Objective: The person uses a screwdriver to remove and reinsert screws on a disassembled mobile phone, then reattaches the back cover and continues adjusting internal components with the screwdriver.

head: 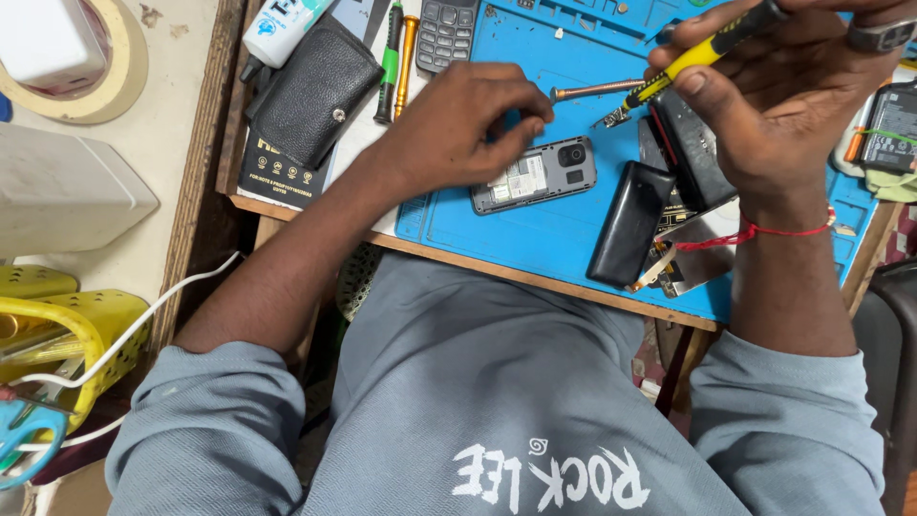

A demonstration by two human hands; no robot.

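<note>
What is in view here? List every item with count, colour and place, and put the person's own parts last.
opened phone: 1, grey, back cover off, on the blue mat under the left hand
work mat: 1, blue, covering the bench
phone back cover: 1, black, on the mat right of the phone
keypad phone: 1, dark grey, top centre
wallet: 1, black leather, top left of the bench
screwdrivers: 2, one green, one orange, beside the wallet
tape roll: 1, cream, top left
basket: 1, yellow, lower left
cable: 1, white, running over the basket
screwdriver: 1, yellow and black, in the right hand
left hand: resting on the phone
right hand: gripping the screwdriver, red thread at the wrist
</note>
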